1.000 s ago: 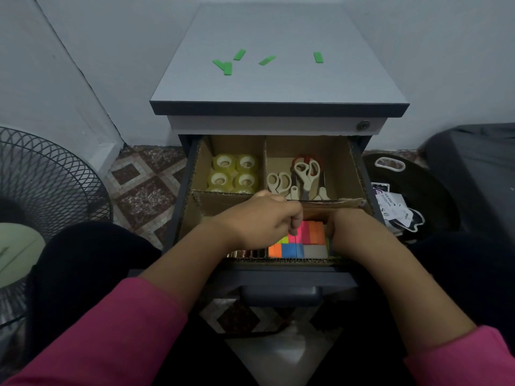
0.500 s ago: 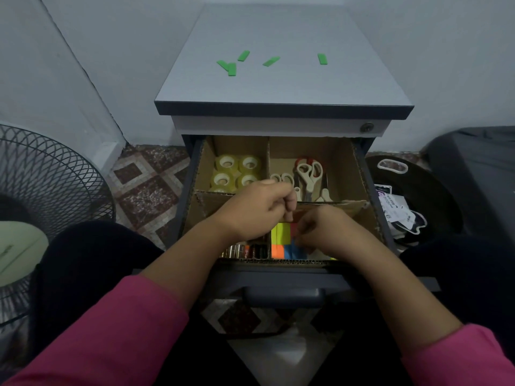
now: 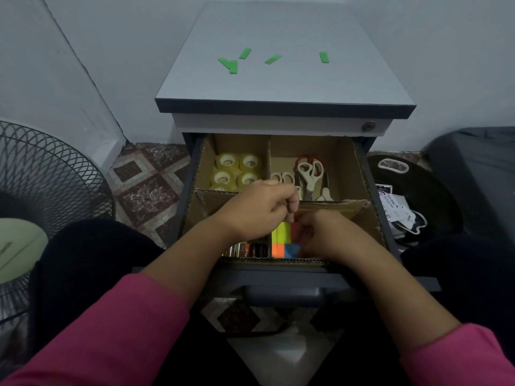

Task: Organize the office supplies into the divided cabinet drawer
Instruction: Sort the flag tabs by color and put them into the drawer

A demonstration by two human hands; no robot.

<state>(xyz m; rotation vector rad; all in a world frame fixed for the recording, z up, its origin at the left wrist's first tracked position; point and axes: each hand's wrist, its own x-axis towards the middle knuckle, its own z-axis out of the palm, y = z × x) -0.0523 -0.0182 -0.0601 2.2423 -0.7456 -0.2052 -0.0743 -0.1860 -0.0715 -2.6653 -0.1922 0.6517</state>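
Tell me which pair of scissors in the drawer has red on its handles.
The larger scissors, right of the smaller pair in the back right compartment. Red edges its handle loops; the smaller pair's handles look plain cream.

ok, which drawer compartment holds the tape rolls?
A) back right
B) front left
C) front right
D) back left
D: the tape rolls sit in the back-left cardboard compartment, with the scissors in the back-right one and the colored sticky notes at front right.

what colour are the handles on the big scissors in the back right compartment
Red and cream: the big scissors have cream loops with red trim near the pivot, seen in the head view.
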